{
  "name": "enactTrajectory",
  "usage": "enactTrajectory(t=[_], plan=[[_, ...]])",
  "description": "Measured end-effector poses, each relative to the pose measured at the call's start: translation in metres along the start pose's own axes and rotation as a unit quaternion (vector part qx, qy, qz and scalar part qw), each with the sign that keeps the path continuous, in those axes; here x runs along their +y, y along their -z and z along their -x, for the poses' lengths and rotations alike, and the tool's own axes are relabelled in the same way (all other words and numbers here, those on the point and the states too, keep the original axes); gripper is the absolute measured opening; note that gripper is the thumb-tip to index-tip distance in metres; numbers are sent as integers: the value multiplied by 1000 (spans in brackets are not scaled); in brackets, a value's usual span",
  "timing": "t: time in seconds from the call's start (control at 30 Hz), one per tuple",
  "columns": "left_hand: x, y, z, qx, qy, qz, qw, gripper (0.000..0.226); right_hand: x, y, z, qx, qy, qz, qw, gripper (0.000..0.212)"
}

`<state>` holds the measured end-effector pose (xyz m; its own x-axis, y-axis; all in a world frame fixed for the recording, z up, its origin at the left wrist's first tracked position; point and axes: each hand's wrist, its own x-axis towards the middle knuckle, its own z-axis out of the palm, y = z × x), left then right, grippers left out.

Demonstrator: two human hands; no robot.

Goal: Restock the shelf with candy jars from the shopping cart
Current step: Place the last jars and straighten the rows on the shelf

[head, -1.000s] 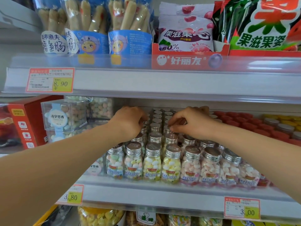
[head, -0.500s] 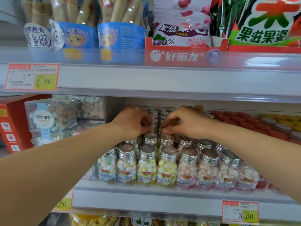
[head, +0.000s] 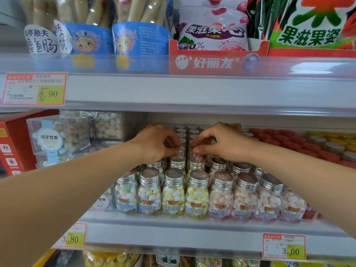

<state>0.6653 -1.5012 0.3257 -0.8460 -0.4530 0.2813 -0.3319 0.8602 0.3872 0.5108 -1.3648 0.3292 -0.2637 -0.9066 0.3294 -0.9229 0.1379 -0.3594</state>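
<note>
Several small clear candy jars [head: 196, 197] with silver screw lids stand in rows on the middle shelf [head: 192, 230], filled with pastel candies. Both arms reach in over the front rows. My left hand [head: 156, 143] has its fingers curled down, pinching the silver lid of a candy jar [head: 180, 150] a few rows back. My right hand [head: 221, 141] is curled the same way beside it, its thumb and fingers pinching the lid of the neighbouring candy jar [head: 194, 154]. The bodies of both jars are hidden behind the jars in front. No shopping cart is in view.
Clear boxes of candy [head: 57, 135] and a red carton [head: 11, 143] sit left of the jars. Red-lidded [head: 300, 143] and yellow-lidded jars [head: 331, 137] fill the right. The upper shelf [head: 192, 89] overhangs close above the hands, holding sausage packs and gummy bags. Price tags line the shelf edges.
Both hands have drawn closer together over the middle rows of jars, and the view has shifted slightly right and nearer. The front jars have not moved.
</note>
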Motion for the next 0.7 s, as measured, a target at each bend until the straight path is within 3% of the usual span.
enactTrajectory(t=[0.13, 0.27, 0.47, 0.6, 0.7], plan=[[1, 3, 3, -14, 6, 13, 1000, 23, 4, 10, 4, 22, -6, -3, 1000, 38], [6, 7, 6, 1, 4, 32, 999, 17, 15, 24, 10, 51, -35, 17, 998, 13], [14, 2, 7, 1, -18, 30, 999, 18, 12, 20, 12, 41, -66, 132, 988, 27], [16, -2, 6, 5, -36, 28, 999, 15, 10, 15, 10, 43, -62, 185, 980, 25], [17, -5, 6, -22, -49, 33, 998, 20, 14, 14, 10, 30, -60, 146, 987, 24]])
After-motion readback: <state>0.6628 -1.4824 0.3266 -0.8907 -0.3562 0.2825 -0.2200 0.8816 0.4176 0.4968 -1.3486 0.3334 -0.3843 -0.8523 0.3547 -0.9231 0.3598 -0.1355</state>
